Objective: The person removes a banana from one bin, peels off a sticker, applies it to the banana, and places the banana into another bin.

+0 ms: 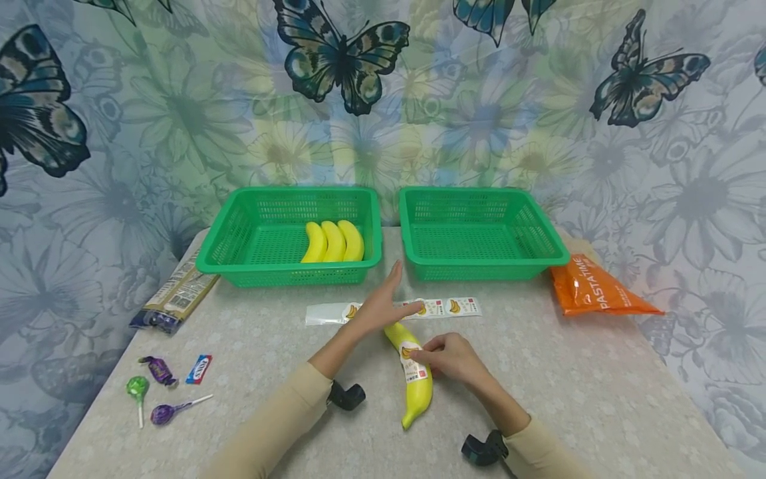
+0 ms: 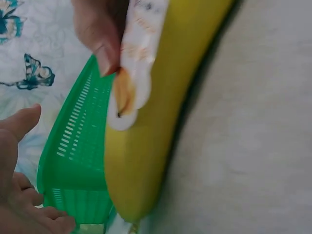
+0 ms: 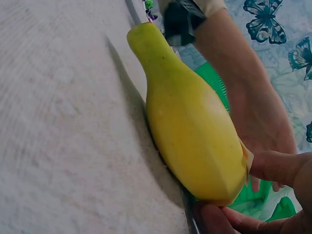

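On the table lies a yellow banana [image 1: 420, 399], its stem end toward me, with a white banana-print sticker [image 1: 415, 372] along its upper side. My right hand [image 1: 452, 357] grips it from the right; in the right wrist view the thumb [image 3: 275, 165] presses on the sticker's edge while the fingers [image 3: 217, 219] lie against the opposite side. My left hand [image 1: 383, 307] is spread above the banana's far end, holding nothing. Behind the banana, a strip of banana stickers [image 1: 463, 307] lies flat, partly covered by the left hand in the head view.
Two green baskets [image 1: 287, 274] stand at the back; the left one holds three bananas [image 1: 333, 241]. An orange pasta bag [image 1: 598, 286] lies at right, a gold-and-dark packet [image 1: 179, 293] at left. Lollipops [image 1: 163, 414] and wrapped candies [image 1: 199, 369] lie at front left.
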Available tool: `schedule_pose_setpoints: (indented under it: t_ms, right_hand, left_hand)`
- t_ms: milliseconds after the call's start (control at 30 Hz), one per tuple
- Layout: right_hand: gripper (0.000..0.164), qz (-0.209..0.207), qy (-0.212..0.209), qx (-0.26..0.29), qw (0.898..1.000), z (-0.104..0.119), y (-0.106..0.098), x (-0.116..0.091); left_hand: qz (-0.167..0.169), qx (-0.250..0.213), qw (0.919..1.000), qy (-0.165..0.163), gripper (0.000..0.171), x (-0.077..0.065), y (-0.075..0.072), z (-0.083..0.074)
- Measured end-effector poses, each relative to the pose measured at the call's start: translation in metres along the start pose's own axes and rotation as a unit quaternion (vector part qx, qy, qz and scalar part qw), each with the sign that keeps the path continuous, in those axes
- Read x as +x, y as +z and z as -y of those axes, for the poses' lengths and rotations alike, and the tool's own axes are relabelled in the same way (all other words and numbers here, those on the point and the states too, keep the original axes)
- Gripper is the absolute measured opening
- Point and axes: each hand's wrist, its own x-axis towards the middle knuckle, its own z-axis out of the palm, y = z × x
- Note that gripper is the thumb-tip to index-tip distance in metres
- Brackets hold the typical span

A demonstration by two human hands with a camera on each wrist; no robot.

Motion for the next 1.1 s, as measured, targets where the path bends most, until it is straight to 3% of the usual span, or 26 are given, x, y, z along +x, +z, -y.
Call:
schedule_pose_setpoints:
  t_ms: [300,567,700,933,1100]
  right_hand:
    - [0.041,0.004,0.002,-0.005,1.0,0.002,-0.002,-0.002]
    - [0.044,0.008,-0.008,-0.047,0.999,0.002,0.001,-0.004]
    - [0.045,0.013,-0.007,-0.039,0.999,0.001,0.002,-0.004]
    - [0.044,0.012,-0.009,-0.021,1.0,-0.002,0.004,-0.001]
    - [0.042,0.005,-0.007,-0.018,1.0,-0.001,0.002,0.0]
  left_hand:
    - [-0.012,-0.069,0.9973,-0.024,0.107,0.055,-0.005,-0.017]
    - [-0.051,-0.091,0.9935,-0.047,0.109,0.088,-0.005,-0.023]
    - [-0.062,-0.077,0.9943,-0.04,0.106,0.099,-0.006,-0.021]
    - [-0.049,-0.006,0.9986,-0.018,0.101,0.11,0.0,-0.012]
    - [-0.049,-0.009,0.9985,-0.02,0.106,0.11,0.002,-0.011]
